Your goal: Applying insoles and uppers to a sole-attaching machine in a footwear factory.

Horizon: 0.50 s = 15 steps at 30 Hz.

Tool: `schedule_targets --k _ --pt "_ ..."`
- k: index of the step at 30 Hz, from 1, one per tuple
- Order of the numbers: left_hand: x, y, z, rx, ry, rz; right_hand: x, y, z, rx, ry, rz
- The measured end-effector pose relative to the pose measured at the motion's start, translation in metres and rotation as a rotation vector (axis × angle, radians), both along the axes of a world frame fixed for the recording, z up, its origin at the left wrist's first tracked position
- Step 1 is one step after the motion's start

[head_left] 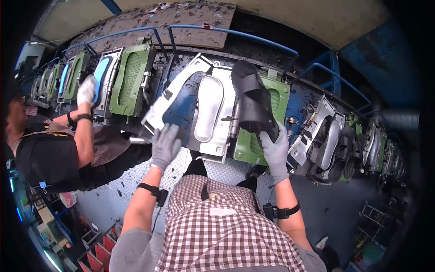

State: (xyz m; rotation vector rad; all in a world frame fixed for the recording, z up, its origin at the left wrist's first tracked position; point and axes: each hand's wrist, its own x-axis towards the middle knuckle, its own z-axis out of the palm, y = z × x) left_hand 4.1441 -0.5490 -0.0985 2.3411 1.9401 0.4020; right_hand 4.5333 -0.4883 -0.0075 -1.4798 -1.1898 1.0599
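My right hand, in a grey glove, is closed on the lower end of a black slide sandal with wide straps. The sandal is held upright in front of a green mold half, hiding much of it. My left hand, also gloved, has its fingers stretched out beside the lower end of a swung-out silver mold frame; whether it touches the frame I cannot tell. Between my hands lies an open metal mold with a shiny silver foot-shaped form.
At left, a co-worker's gloved hand is at a blue sole beside another green mold. More molds, some with black sandals, line the right. A blue rail and a scrap-strewn board stand behind.
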Motion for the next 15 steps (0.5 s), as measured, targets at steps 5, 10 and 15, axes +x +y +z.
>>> schedule_targets --k 5,10,15 --pt "0.029 0.052 0.059 -0.227 -0.509 0.065 -0.046 0.000 0.014 -0.068 0.015 -0.130" --pt "0.085 0.156 -0.004 -0.392 -1.064 0.278 -0.076 0.028 0.027 -0.018 0.047 -0.159" --pt "0.078 0.167 -0.038 -0.629 -1.441 0.148 -0.093 0.075 0.010 0.091 0.041 -0.234"
